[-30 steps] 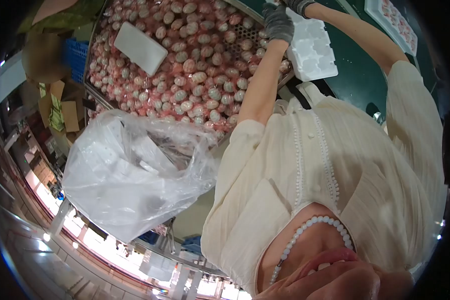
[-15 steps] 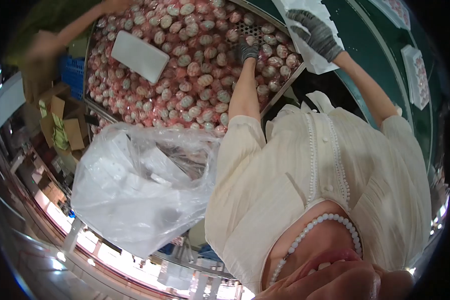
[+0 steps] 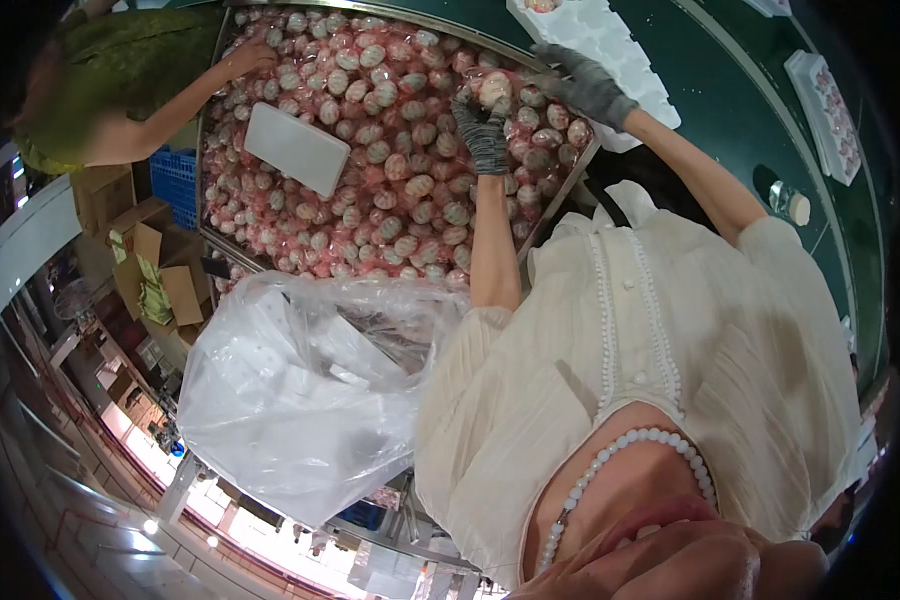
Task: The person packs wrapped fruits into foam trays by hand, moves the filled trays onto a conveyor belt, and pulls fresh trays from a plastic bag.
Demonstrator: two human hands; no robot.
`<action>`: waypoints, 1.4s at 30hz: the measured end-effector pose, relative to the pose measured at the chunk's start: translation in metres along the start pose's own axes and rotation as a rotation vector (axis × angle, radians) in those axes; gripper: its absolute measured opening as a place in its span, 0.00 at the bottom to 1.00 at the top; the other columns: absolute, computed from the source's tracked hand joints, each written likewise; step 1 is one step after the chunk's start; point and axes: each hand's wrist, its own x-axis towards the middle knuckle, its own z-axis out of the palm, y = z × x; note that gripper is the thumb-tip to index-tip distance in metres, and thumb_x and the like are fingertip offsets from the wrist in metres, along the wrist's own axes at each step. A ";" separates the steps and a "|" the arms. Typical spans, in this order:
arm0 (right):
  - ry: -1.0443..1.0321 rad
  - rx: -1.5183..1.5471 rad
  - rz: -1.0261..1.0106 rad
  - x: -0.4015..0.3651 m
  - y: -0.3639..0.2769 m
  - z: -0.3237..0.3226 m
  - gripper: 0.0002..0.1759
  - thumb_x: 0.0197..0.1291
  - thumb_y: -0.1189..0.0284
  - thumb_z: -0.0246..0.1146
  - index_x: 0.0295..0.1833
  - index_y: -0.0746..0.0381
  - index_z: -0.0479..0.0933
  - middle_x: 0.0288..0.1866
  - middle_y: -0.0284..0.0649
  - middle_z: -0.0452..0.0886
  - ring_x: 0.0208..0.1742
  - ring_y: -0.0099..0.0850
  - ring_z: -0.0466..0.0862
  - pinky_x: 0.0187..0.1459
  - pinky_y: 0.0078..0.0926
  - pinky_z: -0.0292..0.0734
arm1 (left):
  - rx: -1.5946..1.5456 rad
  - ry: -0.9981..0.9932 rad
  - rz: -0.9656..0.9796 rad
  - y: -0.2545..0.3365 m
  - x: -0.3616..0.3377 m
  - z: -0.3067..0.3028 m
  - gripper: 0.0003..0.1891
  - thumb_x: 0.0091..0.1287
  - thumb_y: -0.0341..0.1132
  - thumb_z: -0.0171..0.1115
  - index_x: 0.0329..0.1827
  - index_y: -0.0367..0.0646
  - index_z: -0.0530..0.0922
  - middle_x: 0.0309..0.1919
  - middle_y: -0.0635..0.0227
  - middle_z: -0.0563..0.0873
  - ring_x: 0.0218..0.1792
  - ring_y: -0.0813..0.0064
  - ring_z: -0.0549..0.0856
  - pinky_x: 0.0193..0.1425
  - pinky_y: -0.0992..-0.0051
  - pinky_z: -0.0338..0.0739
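A shallow metal-edged bin [image 3: 560, 205] holds a heap of round, ribbed, whitish balls [image 3: 370, 135] in clear and reddish wrap. My left hand [image 3: 483, 135], in a grey striped knit glove, is closed around one pale wrapped ball [image 3: 495, 90] above the heap. Beside it, over the bin's right corner, my gloved right hand [image 3: 590, 88] reaches left with fingers stretched out. Nothing shows clearly in that hand. Past its fingers lies a white foam tray [image 3: 610, 40] with moulded pockets, partly covered by the hand.
A white slab [image 3: 297, 150] rests on the heap. Another person's hand [image 3: 250, 58] reaches in at far left. Nearer me bulges a clear plastic bag [image 3: 290, 420] of white pieces. A filled foam tray [image 3: 825, 118] and a jar [image 3: 790, 205] stand on the green surface [image 3: 730, 130].
My left hand has lifted from among the balls with one in its fingers. My right hand has moved off the tray, leftward toward it. The view has shifted slightly.
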 end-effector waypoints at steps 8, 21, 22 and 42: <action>-0.150 0.167 -0.135 0.021 0.012 -0.032 0.22 0.50 0.68 0.61 0.52 0.61 0.68 0.42 0.39 0.75 0.41 0.26 0.74 0.45 0.22 0.70 | 0.157 -0.154 0.077 0.042 0.012 0.055 0.15 0.51 0.26 0.62 0.41 0.37 0.68 0.35 0.68 0.74 0.35 0.78 0.73 0.44 0.78 0.70; 0.066 -0.444 -0.038 0.053 0.045 -0.111 0.30 0.35 0.66 0.68 0.50 0.58 0.71 0.51 0.47 0.67 0.47 0.42 0.73 0.44 0.31 0.71 | 0.639 -0.054 0.062 0.023 0.063 0.180 0.12 0.51 0.34 0.63 0.30 0.33 0.74 0.29 0.61 0.81 0.30 0.72 0.77 0.37 0.73 0.72; 0.076 -0.381 -0.170 0.056 0.047 -0.117 0.27 0.33 0.68 0.67 0.46 0.59 0.73 0.42 0.47 0.72 0.41 0.43 0.75 0.42 0.32 0.71 | 0.587 -0.119 0.089 0.016 0.064 0.177 0.12 0.51 0.34 0.62 0.33 0.33 0.75 0.29 0.60 0.81 0.30 0.70 0.78 0.37 0.72 0.72; -0.277 -0.690 -0.266 0.079 0.012 -0.133 0.22 0.41 0.62 0.62 0.42 0.63 0.71 0.28 0.51 0.76 0.30 0.46 0.77 0.35 0.36 0.72 | 1.203 -0.131 0.159 0.013 0.071 0.187 0.12 0.57 0.38 0.49 0.31 0.40 0.77 0.30 0.52 0.79 0.32 0.56 0.79 0.36 0.63 0.73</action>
